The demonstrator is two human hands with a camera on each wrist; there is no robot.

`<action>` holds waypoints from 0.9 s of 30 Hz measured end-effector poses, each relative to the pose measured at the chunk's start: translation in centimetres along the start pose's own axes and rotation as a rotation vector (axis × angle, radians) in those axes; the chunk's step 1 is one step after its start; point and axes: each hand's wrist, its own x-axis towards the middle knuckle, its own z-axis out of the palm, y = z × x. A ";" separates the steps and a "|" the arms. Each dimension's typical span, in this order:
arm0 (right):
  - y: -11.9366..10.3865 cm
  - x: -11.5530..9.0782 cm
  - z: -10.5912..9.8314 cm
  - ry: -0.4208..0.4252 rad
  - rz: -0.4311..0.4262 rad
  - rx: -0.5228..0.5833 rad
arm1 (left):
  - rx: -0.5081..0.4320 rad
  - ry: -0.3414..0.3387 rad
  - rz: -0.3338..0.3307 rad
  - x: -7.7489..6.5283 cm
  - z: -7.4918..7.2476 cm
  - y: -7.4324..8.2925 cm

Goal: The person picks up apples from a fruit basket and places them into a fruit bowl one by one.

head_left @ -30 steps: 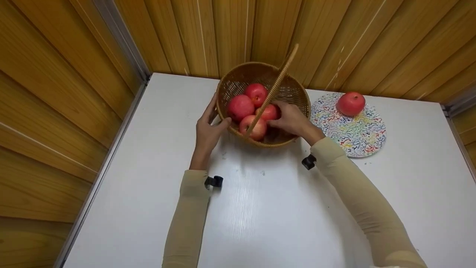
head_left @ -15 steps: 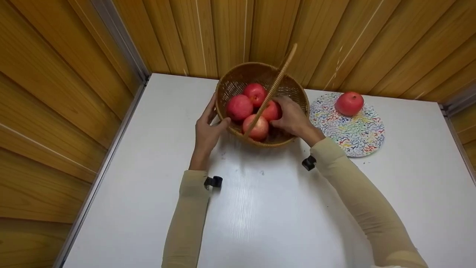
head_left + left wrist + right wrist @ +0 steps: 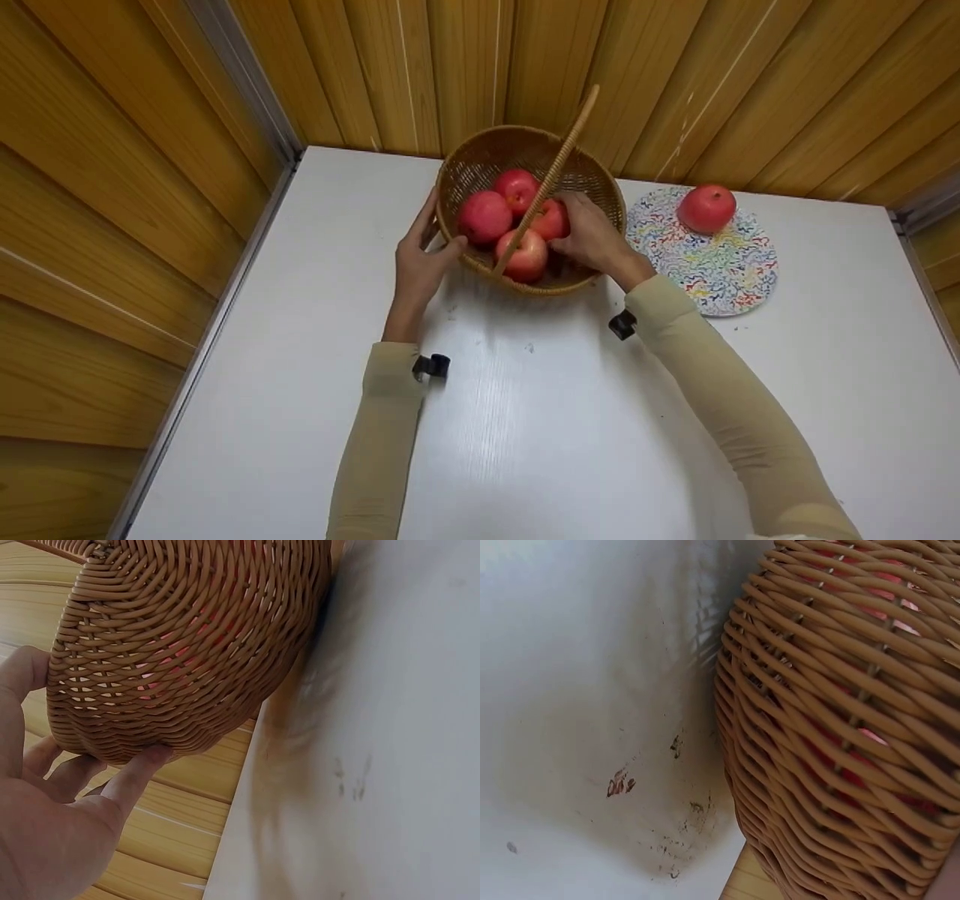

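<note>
A round wicker basket (image 3: 480, 161) with an arched handle (image 3: 559, 165) holds several red apples. My left hand (image 3: 424, 266) grips its left side, thumb at the rim and fingers along the outer weave; the left wrist view shows these fingers (image 3: 139, 772) against the wicker wall (image 3: 172, 667). Inside the basket, my right hand (image 3: 592, 236) holds a red apple (image 3: 553, 219), fingers over its far side and thumb near its front. A paler apple (image 3: 525, 259) lies just in front, partly behind the handle. In the right wrist view, the basket wall (image 3: 840, 712) hides most of that hand.
Right of the basket lies a round, colourfully speckled board (image 3: 705, 270) with one red fruit (image 3: 707, 209) near its back edge. A yellow wooden plank wall (image 3: 465, 67) stands behind the white table (image 3: 525, 435), and another rises on the left.
The paler front apple has shifted right inside the basket. My right hand and its apple have edged slightly right, while my left hand stays at the rim.
</note>
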 end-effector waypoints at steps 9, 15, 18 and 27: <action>-0.2 -0.4 -0.1 0.075 0.007 0.024 | 0.003 -0.006 0.012 0.0 0.1 0.1; -0.4 -0.7 -0.6 0.133 -0.001 0.036 | 0.008 0.007 0.000 0.0 0.2 0.1; -0.3 -0.8 -0.9 0.170 -0.018 0.045 | 0.007 0.006 -0.005 0.0 0.1 0.1; -0.1 -1.2 -1.7 0.243 -0.063 0.060 | 0.013 0.003 -0.020 0.0 0.0 -0.1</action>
